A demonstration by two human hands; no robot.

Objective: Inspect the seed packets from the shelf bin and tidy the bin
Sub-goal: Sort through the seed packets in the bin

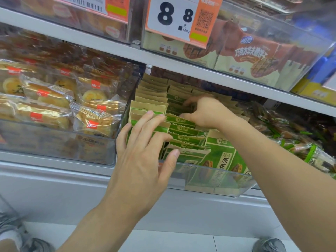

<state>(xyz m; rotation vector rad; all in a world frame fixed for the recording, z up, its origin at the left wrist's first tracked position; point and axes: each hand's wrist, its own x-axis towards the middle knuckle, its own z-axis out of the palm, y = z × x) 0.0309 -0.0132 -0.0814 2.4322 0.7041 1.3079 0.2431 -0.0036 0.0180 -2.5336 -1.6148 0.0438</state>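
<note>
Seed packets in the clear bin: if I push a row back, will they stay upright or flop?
The seed packets look thin, flat and papery, so probably light and bendy. They lean like tiles, so a push would likely tip a row. The left hand spread on them suggests steadying helps.

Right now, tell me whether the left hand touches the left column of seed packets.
Touching. The head view shows the left hand with straight fingers lying across the left column of seed packets.

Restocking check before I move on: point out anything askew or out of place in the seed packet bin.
In the clear bin, the front right seed packets lean sideways with faces showing, while those behind stand in neat rows. The hands, left and right, are among the rows. Nothing looks torn or spilled.
</note>
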